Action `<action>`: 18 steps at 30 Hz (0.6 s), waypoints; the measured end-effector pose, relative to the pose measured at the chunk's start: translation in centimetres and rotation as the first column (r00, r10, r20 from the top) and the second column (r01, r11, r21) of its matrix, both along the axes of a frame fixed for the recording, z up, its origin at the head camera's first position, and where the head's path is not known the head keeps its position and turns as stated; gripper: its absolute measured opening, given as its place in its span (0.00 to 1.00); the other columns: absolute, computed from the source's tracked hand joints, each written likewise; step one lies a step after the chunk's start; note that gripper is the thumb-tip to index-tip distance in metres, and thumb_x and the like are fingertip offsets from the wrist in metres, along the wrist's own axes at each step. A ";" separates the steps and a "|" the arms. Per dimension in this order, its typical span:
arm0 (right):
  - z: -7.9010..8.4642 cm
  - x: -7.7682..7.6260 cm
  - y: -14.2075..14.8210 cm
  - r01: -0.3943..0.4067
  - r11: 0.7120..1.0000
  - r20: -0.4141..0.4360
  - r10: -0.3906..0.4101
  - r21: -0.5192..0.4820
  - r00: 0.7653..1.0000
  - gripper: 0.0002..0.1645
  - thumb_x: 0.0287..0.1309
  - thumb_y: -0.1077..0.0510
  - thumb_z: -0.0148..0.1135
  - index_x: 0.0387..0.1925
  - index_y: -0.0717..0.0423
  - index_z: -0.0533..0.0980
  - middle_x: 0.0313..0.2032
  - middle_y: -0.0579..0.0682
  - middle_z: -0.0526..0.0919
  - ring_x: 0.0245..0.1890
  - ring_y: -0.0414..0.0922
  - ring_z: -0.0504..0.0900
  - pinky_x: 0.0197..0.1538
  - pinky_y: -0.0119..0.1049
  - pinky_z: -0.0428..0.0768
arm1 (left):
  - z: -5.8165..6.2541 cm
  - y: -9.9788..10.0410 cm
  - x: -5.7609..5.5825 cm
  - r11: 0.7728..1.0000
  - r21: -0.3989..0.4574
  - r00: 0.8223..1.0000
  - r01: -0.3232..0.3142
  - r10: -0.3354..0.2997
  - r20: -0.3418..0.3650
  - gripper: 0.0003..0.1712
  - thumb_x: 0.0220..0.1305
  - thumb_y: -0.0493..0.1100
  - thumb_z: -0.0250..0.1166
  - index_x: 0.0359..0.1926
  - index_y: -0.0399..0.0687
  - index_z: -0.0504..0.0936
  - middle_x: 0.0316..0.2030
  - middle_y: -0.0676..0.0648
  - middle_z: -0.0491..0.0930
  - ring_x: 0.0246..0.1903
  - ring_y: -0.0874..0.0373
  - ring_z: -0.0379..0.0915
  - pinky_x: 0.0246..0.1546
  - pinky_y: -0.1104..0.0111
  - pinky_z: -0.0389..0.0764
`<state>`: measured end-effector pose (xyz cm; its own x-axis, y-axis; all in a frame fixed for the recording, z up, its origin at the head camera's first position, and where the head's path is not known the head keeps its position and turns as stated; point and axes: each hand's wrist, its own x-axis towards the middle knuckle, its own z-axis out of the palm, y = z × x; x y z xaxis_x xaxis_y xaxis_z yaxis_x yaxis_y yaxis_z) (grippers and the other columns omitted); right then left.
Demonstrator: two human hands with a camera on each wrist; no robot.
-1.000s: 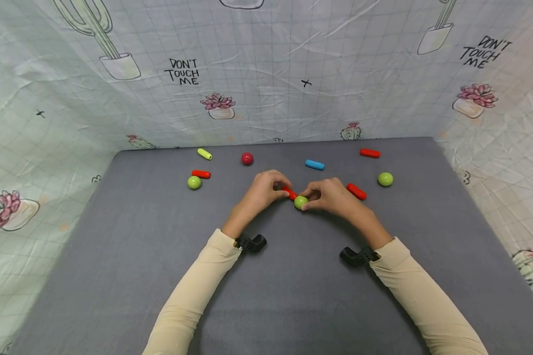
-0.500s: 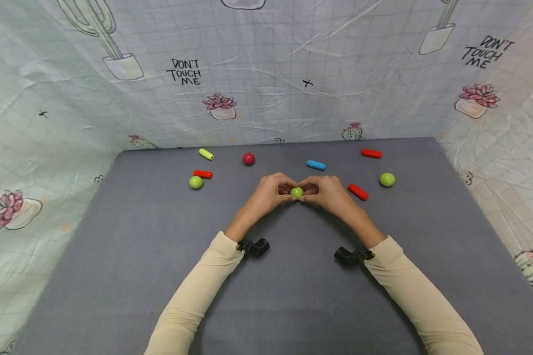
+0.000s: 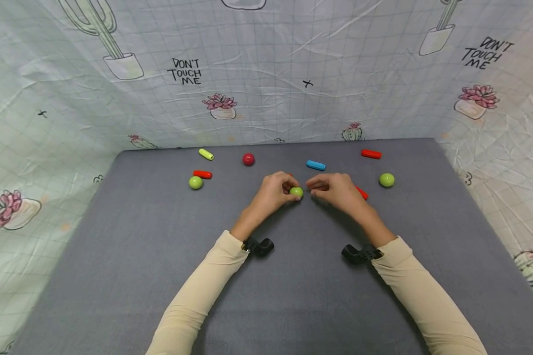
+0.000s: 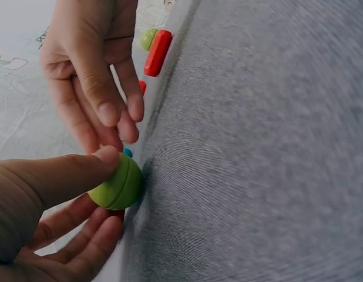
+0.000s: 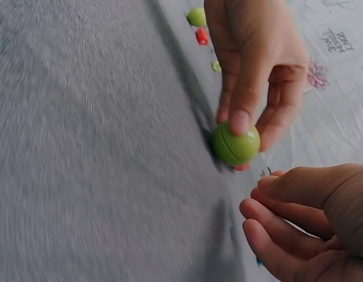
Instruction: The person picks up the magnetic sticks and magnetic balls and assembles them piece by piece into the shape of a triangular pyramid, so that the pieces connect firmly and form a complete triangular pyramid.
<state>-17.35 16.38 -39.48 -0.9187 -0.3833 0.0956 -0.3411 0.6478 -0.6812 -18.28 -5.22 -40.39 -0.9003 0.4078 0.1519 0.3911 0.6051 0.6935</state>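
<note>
My left hand (image 3: pixel 273 191) pinches a glossy green ball (image 3: pixel 296 193) between thumb and fingers, low over the grey table. A seam line runs round the green ball (image 4: pixel 118 187) in the left wrist view. A bit of red (image 3: pixel 290 174) peeks out by the left fingers, probably the end of a red stick, mostly hidden. My right hand (image 3: pixel 336 190) is just right of the ball, apart from it, with nothing between its loosely bent fingers. Partly behind that hand lies a red stick (image 3: pixel 361 193).
On the grey table (image 3: pixel 293 296), a blue stick (image 3: pixel 316 165) and a dark red ball (image 3: pixel 248 159) lie farther back. At left are a yellow-green stick (image 3: pixel 206 154), a red stick (image 3: pixel 203 174) and a green ball (image 3: pixel 196 183). Another green ball (image 3: pixel 386 180) and red stick (image 3: pixel 371 154) lie right.
A second ago my left hand held a red stick against the green ball in my right hand. Both hands then held the ball; now the right hand has let go and moved right.
</note>
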 end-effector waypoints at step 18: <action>0.9 1.0 5.1 0.109 0.993 -0.081 -0.105 0.047 0.991 0.16 0.64 0.63 0.69 0.53 0.57 0.85 0.47 0.56 0.89 0.47 0.53 0.87 0.49 0.51 0.84 | -0.1 0.2 -0.1 0.998 0.003 0.997 -0.055 0.054 0.052 0.22 0.53 0.39 0.80 0.49 0.40 0.85 0.47 0.42 0.80 0.45 0.52 0.81 0.48 0.67 0.82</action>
